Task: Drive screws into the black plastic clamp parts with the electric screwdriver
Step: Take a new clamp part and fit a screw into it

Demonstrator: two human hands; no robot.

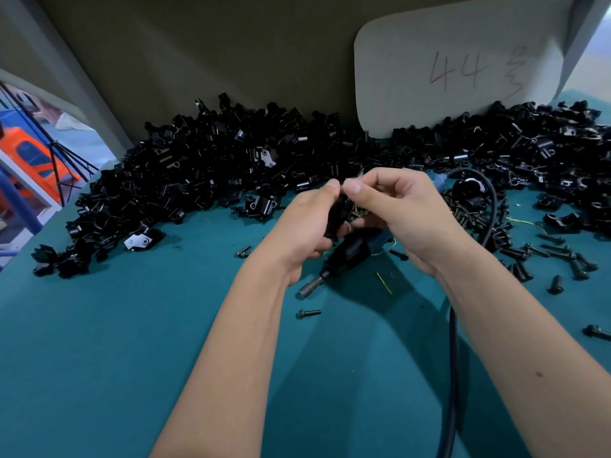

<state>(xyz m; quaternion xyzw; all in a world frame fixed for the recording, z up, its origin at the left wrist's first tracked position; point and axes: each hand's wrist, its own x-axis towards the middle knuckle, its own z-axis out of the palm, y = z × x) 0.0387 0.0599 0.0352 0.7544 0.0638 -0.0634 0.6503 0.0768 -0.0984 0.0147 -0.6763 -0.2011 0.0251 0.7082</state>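
Both forearms reach in from the bottom and meet over the middle of the teal table [99, 342]. The left hand [307, 223] is curled round a black clamp part [335, 214], thumb pointing up, and the right hand [400, 209] comes in from the other side with thumb and forefinger pinched together right at the top of that part; it looks like there's a screw in there, but it's too small to tell for sure. The electric screwdriver [344, 256] is lying flat on the table just under the hands, metal tip pointing toward the camera, cord [453, 358] running off to the lower right. Big heap of clamp parts [198, 170] behind, loose screws [529, 252] scattered on the right.
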